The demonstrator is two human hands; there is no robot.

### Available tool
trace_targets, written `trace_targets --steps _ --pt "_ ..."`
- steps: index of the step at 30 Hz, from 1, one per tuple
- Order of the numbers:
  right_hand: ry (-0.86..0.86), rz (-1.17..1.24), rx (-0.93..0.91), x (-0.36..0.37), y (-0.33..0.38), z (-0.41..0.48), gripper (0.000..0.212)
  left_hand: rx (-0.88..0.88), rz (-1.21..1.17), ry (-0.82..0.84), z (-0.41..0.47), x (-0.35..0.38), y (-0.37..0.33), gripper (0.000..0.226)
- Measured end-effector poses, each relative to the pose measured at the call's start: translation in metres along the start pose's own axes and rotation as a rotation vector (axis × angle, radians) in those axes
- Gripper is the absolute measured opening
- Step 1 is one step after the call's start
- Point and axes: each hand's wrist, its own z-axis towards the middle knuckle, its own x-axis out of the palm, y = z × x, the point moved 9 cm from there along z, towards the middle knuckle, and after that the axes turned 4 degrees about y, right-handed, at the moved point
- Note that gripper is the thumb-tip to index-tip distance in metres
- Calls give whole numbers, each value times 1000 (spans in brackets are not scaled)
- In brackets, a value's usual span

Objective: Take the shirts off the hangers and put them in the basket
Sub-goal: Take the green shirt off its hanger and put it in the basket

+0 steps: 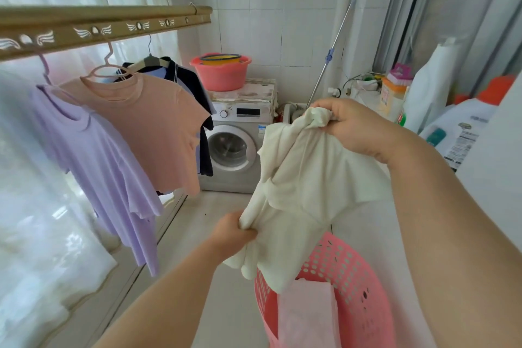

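Note:
A cream white shirt hangs between my two hands above the pink perforated basket. My right hand grips its bunched top, and my left hand pinches its lower left edge. A pale pink garment lies in the basket. On the gold drying rail at the left hang a lilac shirt, a peach shirt on a pink hanger, and a dark navy collared shirt behind them.
A grey washing machine stands against the far tiled wall with a pink tub on top. Detergent bottles and bags crowd the counter at the right. Sheer curtains cover the window on the left. A pole leans in the corner.

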Motion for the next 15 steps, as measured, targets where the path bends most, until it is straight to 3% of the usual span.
trace_targets --steps 8,12,15 --pt "-64 123 257 15 -61 -2 24 -180 -170 108 -3 -40 46 15" --pt "-36 127 330 50 -80 -5 24 -308 -177 135 -6 -46 32 11" --pt "79 130 327 93 -75 -2 22 -247 -320 37 -1 -41 -18 37"
